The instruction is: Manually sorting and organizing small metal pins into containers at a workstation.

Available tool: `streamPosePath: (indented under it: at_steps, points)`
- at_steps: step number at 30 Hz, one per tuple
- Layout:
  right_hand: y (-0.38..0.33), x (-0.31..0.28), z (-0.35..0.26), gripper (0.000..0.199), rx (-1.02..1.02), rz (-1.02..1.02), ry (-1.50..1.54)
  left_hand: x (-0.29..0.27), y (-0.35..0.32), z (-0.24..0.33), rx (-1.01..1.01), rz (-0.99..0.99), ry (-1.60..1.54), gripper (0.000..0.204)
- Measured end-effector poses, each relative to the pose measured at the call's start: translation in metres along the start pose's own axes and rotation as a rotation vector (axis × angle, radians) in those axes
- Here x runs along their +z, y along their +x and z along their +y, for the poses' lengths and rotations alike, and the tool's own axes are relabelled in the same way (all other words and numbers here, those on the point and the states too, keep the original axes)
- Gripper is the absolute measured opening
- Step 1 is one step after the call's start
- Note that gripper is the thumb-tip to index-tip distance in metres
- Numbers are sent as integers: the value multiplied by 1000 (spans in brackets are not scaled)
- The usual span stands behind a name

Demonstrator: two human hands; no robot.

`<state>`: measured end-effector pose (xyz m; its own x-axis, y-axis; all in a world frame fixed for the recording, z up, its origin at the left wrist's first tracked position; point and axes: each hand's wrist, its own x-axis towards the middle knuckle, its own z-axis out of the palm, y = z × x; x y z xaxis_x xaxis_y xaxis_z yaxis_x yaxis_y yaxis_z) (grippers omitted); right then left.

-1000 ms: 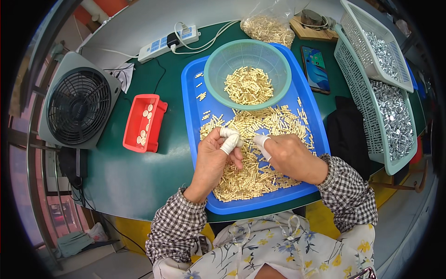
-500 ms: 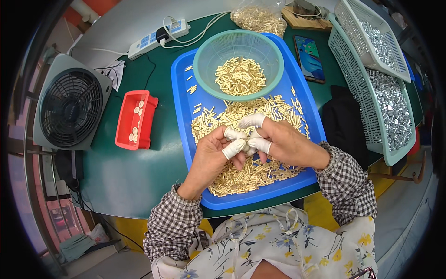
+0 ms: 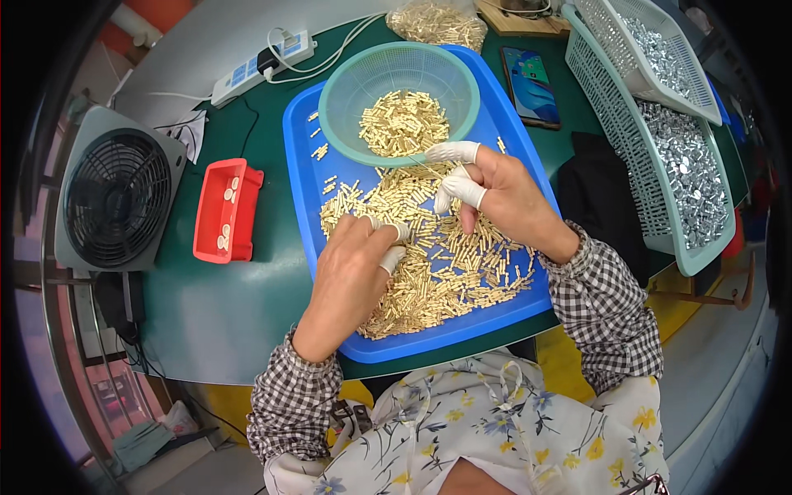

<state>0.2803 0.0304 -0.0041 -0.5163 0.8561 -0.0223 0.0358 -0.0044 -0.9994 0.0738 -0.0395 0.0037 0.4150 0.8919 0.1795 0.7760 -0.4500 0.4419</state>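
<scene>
White finger cots cover several fingertips on both hands. My left hand (image 3: 348,266) is over the heap of small brass-coloured pins (image 3: 429,285), fingers bent and drawn together at the pile; what lies between its fingertips is hidden. Higher and to the right, my right hand (image 3: 505,191) hovers over the pins close to the near rim of the green mesh basket (image 3: 338,124). Its fingers are curled, and a faint thin line shows by the tips, too fine to name. The pins lie loose across a blue tray (image 3: 313,219), and more fill the basket's bottom.
A red bin (image 3: 211,210) with a few round pale pieces stands left of the tray, beyond it a fan (image 3: 120,198). At the back are a power strip (image 3: 262,73) and a bag of pins (image 3: 441,23). Right are a phone (image 3: 532,87) and baskets of silvery parts (image 3: 689,177).
My hands were together over the tray's middle and have parted. The left has moved left and down to the pins, the right up toward the basket. The whole view has shifted slightly.
</scene>
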Motion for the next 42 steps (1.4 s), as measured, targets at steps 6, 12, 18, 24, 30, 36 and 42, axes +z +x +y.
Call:
streamPosePath:
  at_steps: [6,12,18,24,30,36,42]
  points:
    - [-7,4,-6,34,5,-7,-21,10,-8,16,106,-68,233,22]
    - [-14,2,-5,34,-7,-12,-16,18,-4,37,130,-69,413,15]
    - [-19,-5,-5,35,-13,-25,-56,27,-2,35,124,-9,303,13]
    - [-21,-9,-12,33,-16,-43,-20,18,1,24,79,0,140,11]
    - [-13,0,-19,29,14,-85,-31,-6,4,6,-93,76,-123,15]
    - [-6,13,-14,24,-62,-103,-225,-10,4,-12,-353,23,-481,14]
    - [6,22,-19,21,-372,-98,-601,-11,2,-30,-502,14,-910,15]
